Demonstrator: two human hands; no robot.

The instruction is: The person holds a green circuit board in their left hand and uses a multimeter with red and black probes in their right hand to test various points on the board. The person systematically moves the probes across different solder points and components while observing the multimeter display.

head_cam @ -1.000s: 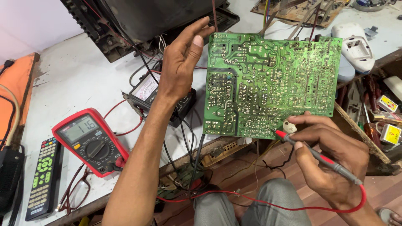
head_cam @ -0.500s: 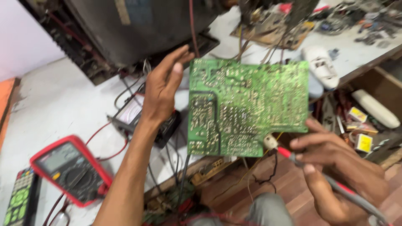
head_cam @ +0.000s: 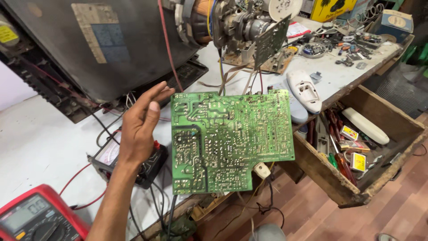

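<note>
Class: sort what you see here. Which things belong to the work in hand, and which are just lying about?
In hand: left hand, green circuit board, red multimeter, black meter.
Lying about: white remote casing, wooden drawer, yellow box.

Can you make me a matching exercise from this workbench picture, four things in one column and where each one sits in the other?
Things:
1. green circuit board
2. red multimeter
3. white remote shell
4. wooden drawer

Places:
A. bottom left corner
B. on the white bench, right of the board's top edge
C. pulled open at the right, full of tools
D. upright in the middle, beside the left hand

Pairs: 1-D, 2-A, 3-B, 4-C
</note>
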